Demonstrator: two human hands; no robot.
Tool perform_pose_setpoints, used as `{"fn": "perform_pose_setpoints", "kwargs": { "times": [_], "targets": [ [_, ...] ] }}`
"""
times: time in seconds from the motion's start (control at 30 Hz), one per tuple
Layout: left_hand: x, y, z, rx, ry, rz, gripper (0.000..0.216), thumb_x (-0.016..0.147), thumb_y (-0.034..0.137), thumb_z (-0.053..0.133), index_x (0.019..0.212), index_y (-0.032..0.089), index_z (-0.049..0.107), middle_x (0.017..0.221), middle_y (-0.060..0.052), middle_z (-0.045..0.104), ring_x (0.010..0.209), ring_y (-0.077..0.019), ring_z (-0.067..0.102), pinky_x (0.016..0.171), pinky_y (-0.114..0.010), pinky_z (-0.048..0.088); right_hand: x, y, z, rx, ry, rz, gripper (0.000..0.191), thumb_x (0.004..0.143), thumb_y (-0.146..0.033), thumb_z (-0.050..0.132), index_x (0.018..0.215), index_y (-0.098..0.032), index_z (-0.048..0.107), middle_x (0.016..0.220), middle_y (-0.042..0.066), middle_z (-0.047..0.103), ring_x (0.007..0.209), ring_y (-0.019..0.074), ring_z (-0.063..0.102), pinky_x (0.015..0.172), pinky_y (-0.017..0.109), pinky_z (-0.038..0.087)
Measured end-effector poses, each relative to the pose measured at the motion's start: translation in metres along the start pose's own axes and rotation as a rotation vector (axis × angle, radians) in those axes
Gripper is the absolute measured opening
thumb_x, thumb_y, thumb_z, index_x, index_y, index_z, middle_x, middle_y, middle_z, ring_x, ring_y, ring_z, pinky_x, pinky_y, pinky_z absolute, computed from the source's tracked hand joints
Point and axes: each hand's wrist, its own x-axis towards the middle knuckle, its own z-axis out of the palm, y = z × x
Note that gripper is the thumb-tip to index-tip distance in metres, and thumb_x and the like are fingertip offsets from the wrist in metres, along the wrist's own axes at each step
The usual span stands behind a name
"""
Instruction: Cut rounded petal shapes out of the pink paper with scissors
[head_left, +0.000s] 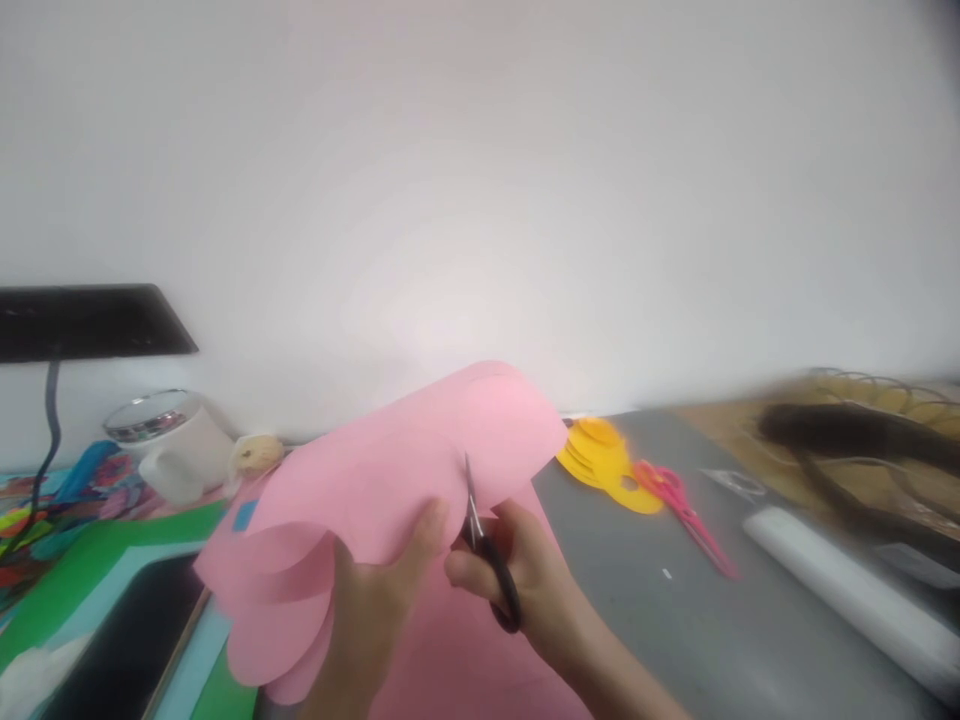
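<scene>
My right hand [529, 570] is closed around the black handles of a pair of scissors [499, 575], whose blades point up and away from me into the edge of a large pink paper sheet [390, 460]. With thumb on top, my left hand [382, 590] grips that sheet just left of the blades. The sheet is raised and curls over at its far edge. Below and to the left lie rounded pink paper pieces [281, 640], partly covered by my left hand and the raised sheet. More pink paper [465, 660] lies flat under both hands.
Yellow paper cutouts [600, 455] and pink-handled scissors [686, 515] lie to the right on the grey surface [622, 600], near a white roll [847, 590]. A white mug [176, 450], green paper [112, 550] and a dark phone-like slab [127, 640] are at left.
</scene>
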Motion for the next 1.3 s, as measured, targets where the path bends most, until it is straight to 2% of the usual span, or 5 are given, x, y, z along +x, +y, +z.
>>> {"fn": "perform_pose_setpoints", "kwargs": {
  "times": [0.13, 0.37, 0.67, 1.07, 1.3],
  "targets": [
    [-0.001, 0.005, -0.001, 0.03, 0.001, -0.056, 0.046, 0.055, 0.028, 0.082, 0.096, 0.019, 0.063, 0.095, -0.006, 0.068, 0.098, -0.0273, 0.062, 0.097, -0.047, 0.044, 0.0, 0.0, 0.0, 0.003, -0.01, -0.003, 0.043, 0.06, -0.033, 0.082, 0.073, -0.019, 0.044, 0.062, -0.005, 0.049, 0.056, 0.0104, 0.043, 0.05, 0.021, 0.033],
    [-0.001, 0.01, 0.001, 0.066, 0.027, -0.053, 0.026, 0.054, 0.033, 0.082, 0.065, 0.022, 0.061, 0.063, -0.001, 0.064, 0.084, -0.0245, 0.065, 0.098, -0.046, 0.044, 0.002, -0.002, -0.001, -0.028, -0.051, -0.016, 0.037, 0.064, -0.032, 0.079, 0.072, -0.019, 0.045, 0.058, -0.006, 0.047, 0.053, 0.0092, 0.039, 0.046, 0.02, 0.029],
    [-0.004, 0.017, 0.0, 0.064, -0.04, -0.085, 0.024, 0.062, 0.038, 0.077, 0.072, 0.018, 0.069, 0.065, -0.004, 0.068, 0.071, -0.0239, 0.067, 0.093, -0.046, 0.047, 0.0, -0.004, 0.0, -0.039, -0.044, -0.003, 0.035, 0.062, -0.031, 0.077, 0.069, -0.019, 0.046, 0.056, -0.007, 0.047, 0.053, 0.0098, 0.041, 0.047, 0.021, 0.031],
    [0.002, 0.008, -0.006, 0.047, -0.05, -0.091, 0.022, 0.059, 0.034, 0.079, 0.069, 0.019, 0.067, 0.067, -0.003, 0.067, 0.082, -0.0247, 0.065, 0.088, -0.043, 0.05, -0.001, -0.006, 0.0, -0.072, -0.041, 0.012, 0.026, 0.061, -0.03, 0.071, 0.057, -0.018, 0.048, 0.051, -0.005, 0.045, 0.049, 0.0094, 0.038, 0.044, 0.021, 0.032],
    [0.002, 0.002, -0.01, 0.062, -0.019, -0.118, 0.044, 0.057, 0.031, 0.081, 0.095, 0.018, 0.065, 0.091, -0.007, 0.07, 0.094, -0.0279, 0.064, 0.093, -0.045, 0.047, 0.0, -0.007, 0.001, -0.135, -0.013, 0.029, 0.023, 0.062, -0.03, 0.067, 0.054, -0.019, 0.049, 0.05, -0.003, 0.048, 0.047, 0.0102, 0.04, 0.043, 0.022, 0.031]
  ]
}}
